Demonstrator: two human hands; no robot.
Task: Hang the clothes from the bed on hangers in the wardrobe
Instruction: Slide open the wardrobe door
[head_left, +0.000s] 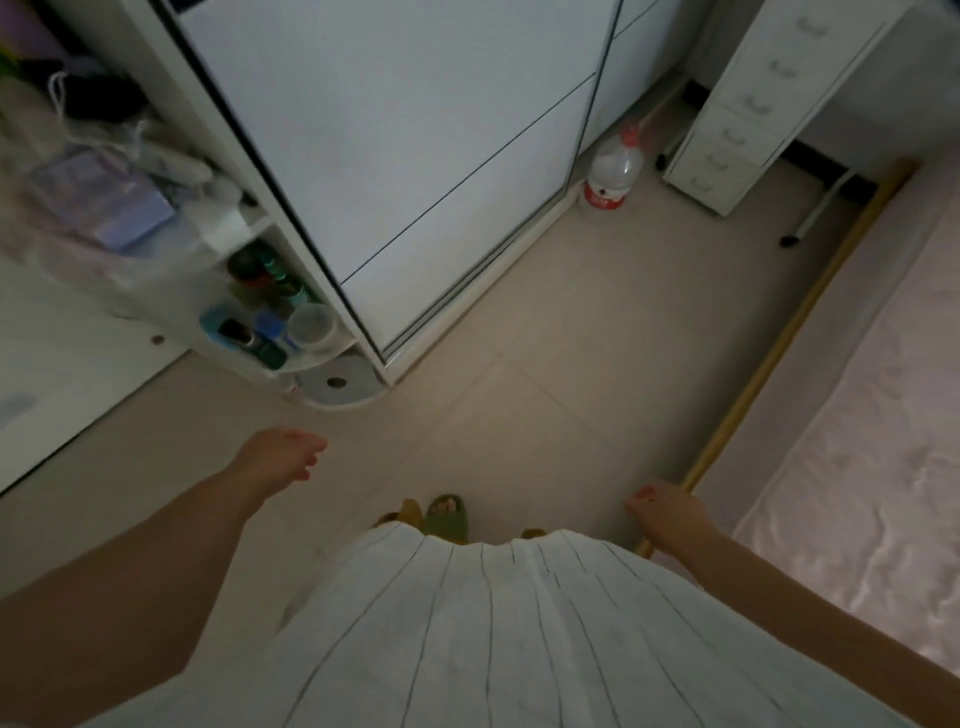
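We are looking straight down at a pale tiled floor, standing between the wardrobe ahead and the bed on our right. Our left hand is hanging out over the floor with its fingers loosely relaxed, its grip holding nothing. Our right hand is hovering near the wooden edge of the bed frame, fingers gently bent, and its grip is likewise carrying nothing. The wardrobe is showing us its white sliding door, which is standing closed across the part we can see. The bed is showing only a pale, shiny cover along the right edge of the view; we are not seeing any clothes on the part of it that lies in view. Beside the wardrobe on the left, rounded corner shelves are holding small bottles and jars, though they are blurred and we cannot tell what each one is. A large clear water bottle with a red label is standing on the floor at the wardrobe's far corner, near a white drawer unit. Below us, a white striped skirt is filling the lower view, with green slippers peeking out just beyond its hem.
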